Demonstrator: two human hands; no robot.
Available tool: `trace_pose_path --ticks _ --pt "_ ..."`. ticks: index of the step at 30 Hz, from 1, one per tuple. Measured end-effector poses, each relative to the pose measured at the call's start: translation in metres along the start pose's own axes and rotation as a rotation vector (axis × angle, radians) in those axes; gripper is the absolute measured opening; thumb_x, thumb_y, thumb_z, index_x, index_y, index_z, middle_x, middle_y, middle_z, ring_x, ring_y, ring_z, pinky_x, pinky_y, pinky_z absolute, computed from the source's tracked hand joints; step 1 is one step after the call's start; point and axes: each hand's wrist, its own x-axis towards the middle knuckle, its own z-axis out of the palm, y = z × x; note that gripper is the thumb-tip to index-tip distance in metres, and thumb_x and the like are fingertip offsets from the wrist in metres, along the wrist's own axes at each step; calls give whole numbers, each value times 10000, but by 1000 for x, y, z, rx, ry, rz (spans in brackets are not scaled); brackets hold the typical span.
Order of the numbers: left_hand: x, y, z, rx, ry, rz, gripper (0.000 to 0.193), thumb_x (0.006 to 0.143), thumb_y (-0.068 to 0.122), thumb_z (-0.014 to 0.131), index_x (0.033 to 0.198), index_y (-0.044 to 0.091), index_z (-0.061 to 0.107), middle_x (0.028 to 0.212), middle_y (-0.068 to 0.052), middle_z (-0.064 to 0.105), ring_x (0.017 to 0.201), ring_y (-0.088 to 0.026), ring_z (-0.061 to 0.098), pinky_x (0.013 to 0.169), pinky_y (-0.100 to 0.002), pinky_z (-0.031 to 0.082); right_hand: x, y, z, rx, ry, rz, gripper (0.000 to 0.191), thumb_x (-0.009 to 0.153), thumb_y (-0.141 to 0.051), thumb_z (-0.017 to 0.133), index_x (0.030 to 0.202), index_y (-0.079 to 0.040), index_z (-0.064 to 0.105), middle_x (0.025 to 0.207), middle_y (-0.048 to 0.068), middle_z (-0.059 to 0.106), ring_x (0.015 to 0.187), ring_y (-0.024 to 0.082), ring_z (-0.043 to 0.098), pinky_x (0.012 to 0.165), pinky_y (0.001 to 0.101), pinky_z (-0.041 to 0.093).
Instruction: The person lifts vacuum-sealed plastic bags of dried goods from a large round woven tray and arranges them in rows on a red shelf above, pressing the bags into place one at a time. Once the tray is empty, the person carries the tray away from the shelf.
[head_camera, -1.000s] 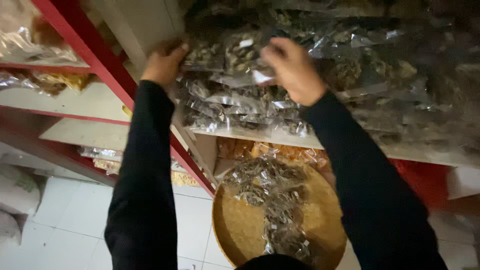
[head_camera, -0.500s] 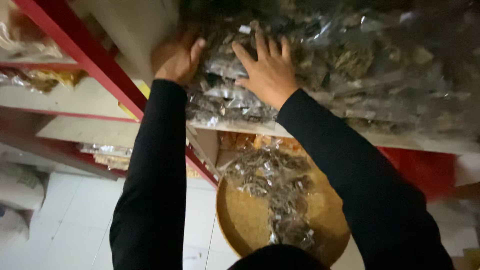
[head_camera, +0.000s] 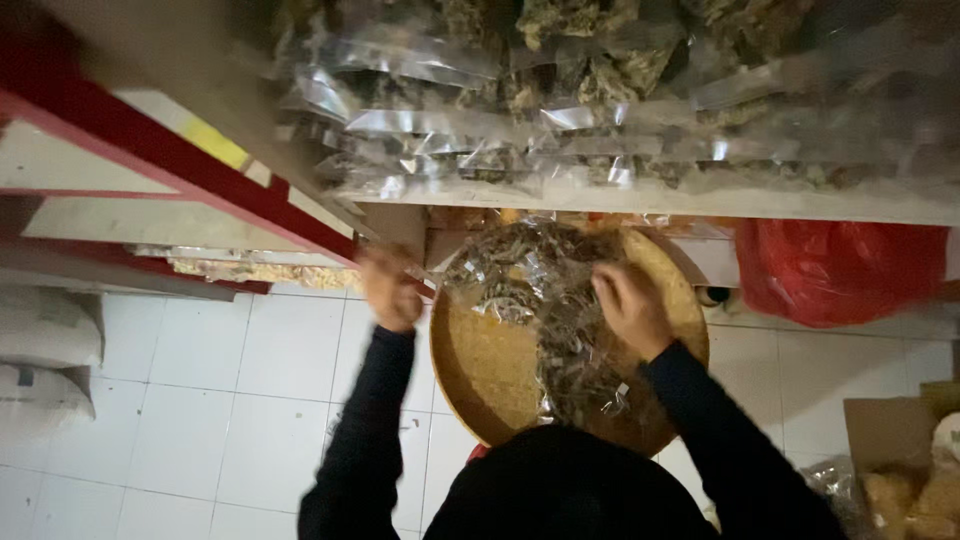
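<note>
Both hands have dropped from the shelf (head_camera: 640, 200): left hand (head_camera: 390, 290) and right hand (head_camera: 630, 305) now at the tray's (head_camera: 480, 370) packets (head_camera: 520, 275), fingers blurred, grip unclear.

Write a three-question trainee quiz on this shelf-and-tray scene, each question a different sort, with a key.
1. True or false: the round woven tray holds clear packets of dried goods.
2. Multiple choice: the red plastic bag lies (A) on the tray, (B) under the shelf, to the right of the tray, (C) in the left hand.
3. Fill in: the right hand is over the ____.

Key:
1. True.
2. B.
3. Tray; it reaches among the packets, though blur hides whether its grip has closed on one. The left hand is at the tray's left rim.
</note>
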Motion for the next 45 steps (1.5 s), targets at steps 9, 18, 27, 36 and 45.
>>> trace_pose_path --ticks 9,18,27,36,45 --pt "-168 -49 108 69 -838 -530 534 906 226 739 1375 57 547 1414 -202 540 1179 -440 575 969 -521 501 -32 169 81 434 -408 314 834 745 -5 679 1516 -105 378 1518 184 438 1297 388 496 985 505 497" --pt "-153 -78 210 592 -1582 -133 975 836 396 716 1659 184 236 1649 -187 300 1423 -395 332 1092 -516 343 134 176 117 -362 -491 192 502 1012 -424 582 1441 -165 555 1460 156 555 1322 373 525 1120 498 410" --pt "-189 -52 223 -600 -382 -1012 694 1005 399 748 1503 114 358 1510 -187 535 1391 -345 554 1131 -495 486 126 124 183 -360 -646 254 1291 704 -732 817 1584 -39 173 1637 280 179 1493 431 189 1212 479 173" --pt "-239 -13 165 290 -1053 -346 406 875 362 730 1209 138 677 1128 -123 692 915 -391 686 690 -576 535 62 132 191 -725 -648 108 508 1135 -323 429 1553 -40 375 1492 297 510 1340 462 502 1170 596 349" --pt "-259 62 67 303 -522 -571 239 1029 205 592 1219 65 553 1003 -298 666 892 -491 633 720 -482 545 -26 129 142 -295 -405 299 465 1026 -293 459 1389 -4 477 881 245 663 745 403 628 725 535 489"
